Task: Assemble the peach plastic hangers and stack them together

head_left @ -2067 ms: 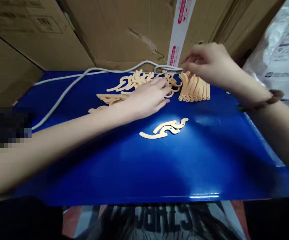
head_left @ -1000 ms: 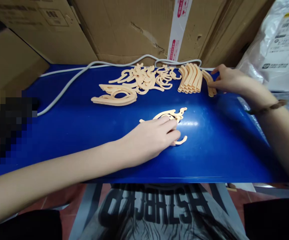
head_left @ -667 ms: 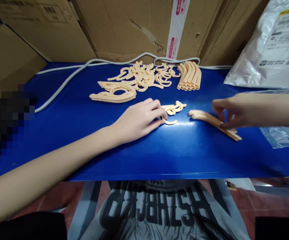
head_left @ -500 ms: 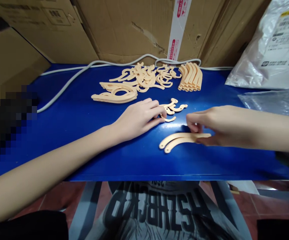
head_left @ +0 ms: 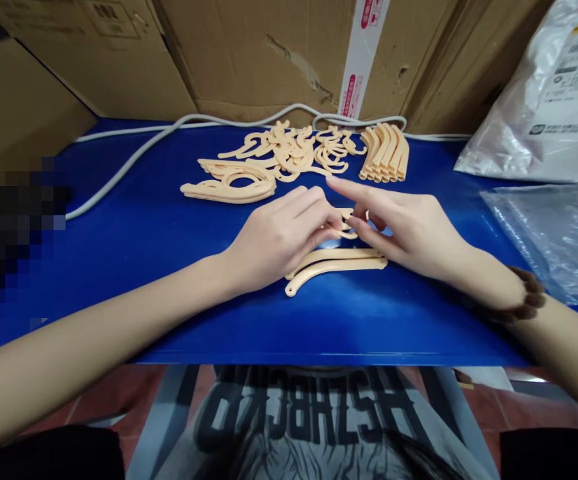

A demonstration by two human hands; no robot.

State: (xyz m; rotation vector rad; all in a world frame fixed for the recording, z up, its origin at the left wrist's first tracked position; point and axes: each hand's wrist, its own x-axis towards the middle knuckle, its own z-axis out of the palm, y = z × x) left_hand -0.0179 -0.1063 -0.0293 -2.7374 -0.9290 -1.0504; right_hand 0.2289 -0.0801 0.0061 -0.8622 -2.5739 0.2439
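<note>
My left hand [head_left: 289, 230] is closed, its thumb and fingers pinching a small cream plastic hook piece [head_left: 349, 235] just above the blue table. Facing it, my right hand [head_left: 399, 223] has the index finger stretched out and the thumb apart from it, its thumb tip close to the hook piece. More small cream pieces lie between the hands, mostly hidden by the fingers. Nearer to me, two long curved cream plastic hanger arms [head_left: 336, 268] lie side by side, the far one partly behind my left hand.
Behind the hands lie a loose heap of cream hook pieces [head_left: 293, 150], stacked flat hanger parts [head_left: 229, 190] and a bundle of curved arms [head_left: 385, 153]. A white cable [head_left: 153, 143] runs before cardboard boxes [head_left: 279, 60]. Plastic packaging [head_left: 533, 120] stands at right.
My right hand has left the two long curved arms and moved up and left to the small pieces, its index finger now extended. The two arms have shifted left. My left hand stays pinched.
</note>
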